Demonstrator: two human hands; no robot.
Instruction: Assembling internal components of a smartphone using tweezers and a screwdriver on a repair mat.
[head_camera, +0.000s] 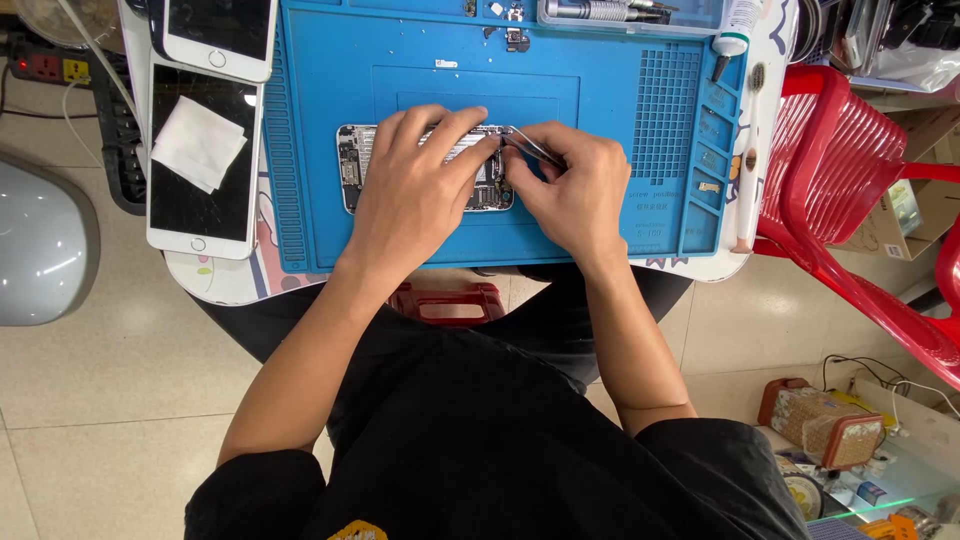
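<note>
An opened phone body (352, 165) with bare circuitry lies in the middle of a blue work mat (330, 100). My left hand (410, 190) rests flat over it, fingers spread across the casing and pressing it down. My right hand (572, 185) sits at the phone's right end and pinches thin metal tweezers (530, 147), whose tips point left into the phone's insides near my left fingertips. Much of the phone is hidden under both hands.
Two white phones (205, 150) lie at the mat's left, one with a white cloth (198, 142) on its screen. A tool tray (630, 12) and a tube (738, 25) sit at the top. Small parts lie in the mat's side compartments (708, 185). A red plastic chair (850, 180) stands to the right.
</note>
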